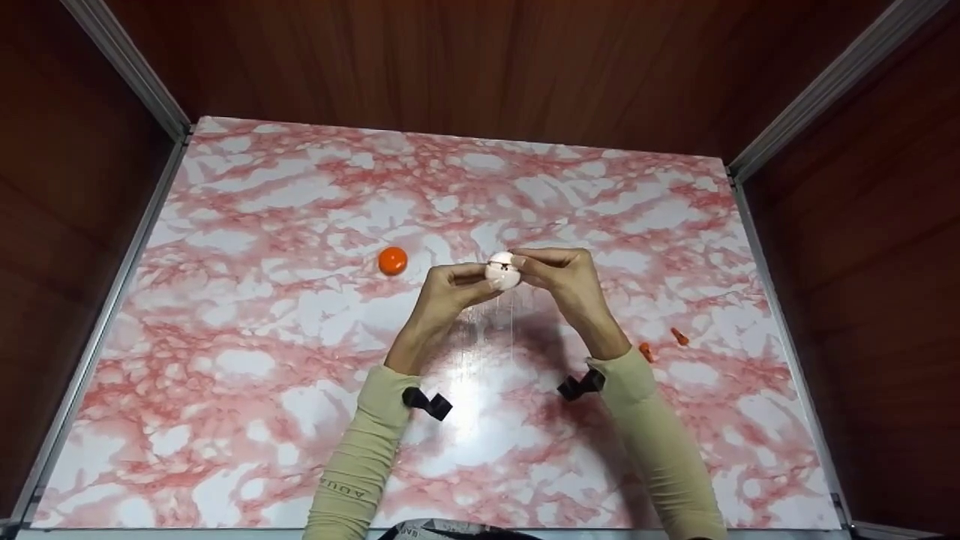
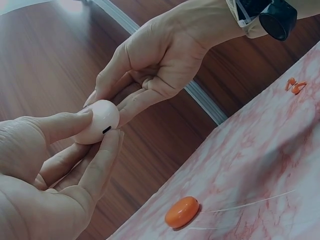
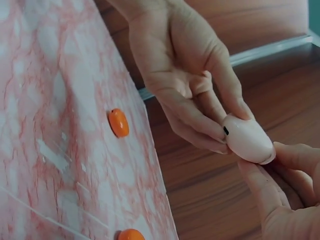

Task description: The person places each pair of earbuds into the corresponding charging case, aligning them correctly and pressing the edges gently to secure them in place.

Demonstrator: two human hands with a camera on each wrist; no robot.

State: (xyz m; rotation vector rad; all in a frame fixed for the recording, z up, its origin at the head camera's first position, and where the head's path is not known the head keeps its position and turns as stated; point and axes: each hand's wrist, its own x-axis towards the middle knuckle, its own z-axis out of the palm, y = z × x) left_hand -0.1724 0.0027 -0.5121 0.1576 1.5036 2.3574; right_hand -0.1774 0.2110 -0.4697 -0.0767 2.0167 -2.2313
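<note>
Both hands hold a white earbud charging case [image 1: 504,276] above the middle of the table. My left hand [image 1: 448,294] pinches its left side between thumb and fingers. From the other side, the thumb and fingers of my right hand [image 1: 564,279] grip the upper end. A dark seam and small dark marks show on the case in the head view. The wrist views show a dark port slot on the rounded shell of the white case [image 2: 100,121]. An orange charging case [image 1: 392,261] lies on the table, left of my left hand.
Two orange earbuds [image 1: 679,337] lie apart on the pink-and-white marbled table [image 1: 247,360], beyond the right wrist. Dark wood-look panels [image 1: 450,67] stand at the back and both sides, with metal rails at the corners. Black straps hang from both cuffs.
</note>
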